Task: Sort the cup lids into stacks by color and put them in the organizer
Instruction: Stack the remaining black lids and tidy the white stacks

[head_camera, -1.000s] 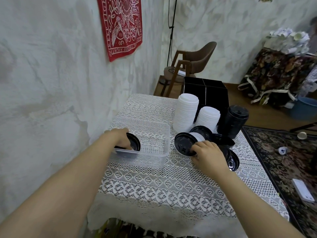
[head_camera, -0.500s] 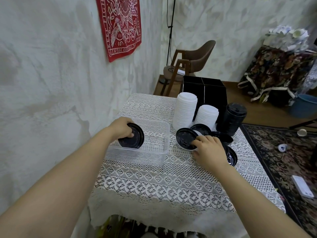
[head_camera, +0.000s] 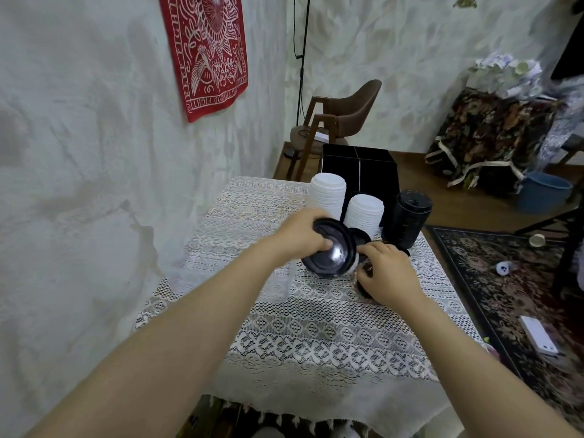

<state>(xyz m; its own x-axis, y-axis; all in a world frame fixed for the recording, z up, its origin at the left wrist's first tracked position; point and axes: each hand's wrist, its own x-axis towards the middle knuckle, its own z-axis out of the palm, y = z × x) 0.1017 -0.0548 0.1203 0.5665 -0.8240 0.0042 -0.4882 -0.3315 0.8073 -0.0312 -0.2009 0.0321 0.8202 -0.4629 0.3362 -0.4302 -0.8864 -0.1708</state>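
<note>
Red banner (head_camera: 208, 52) on left wall. Brown chair (head_camera: 344, 115) in far corner. Lace cloth (head_camera: 316, 336) covers counter. Patterned rug (head_camera: 505, 279) at right, white box (head_camera: 538, 339) on it. Blue bucket (head_camera: 542, 191) near floral bundle (head_camera: 493, 134).

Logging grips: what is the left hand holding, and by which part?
The left hand grips a black lid by its upper rim, thumb on its face.

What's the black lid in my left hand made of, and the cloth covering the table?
The black lid: likely thin molded plastic, glossy; it shows a bright highlight and pressed rings. The tablecloth: white openwork lace, probably cotton or synthetic; matte, with patterned holes and a fringed edge.
</note>
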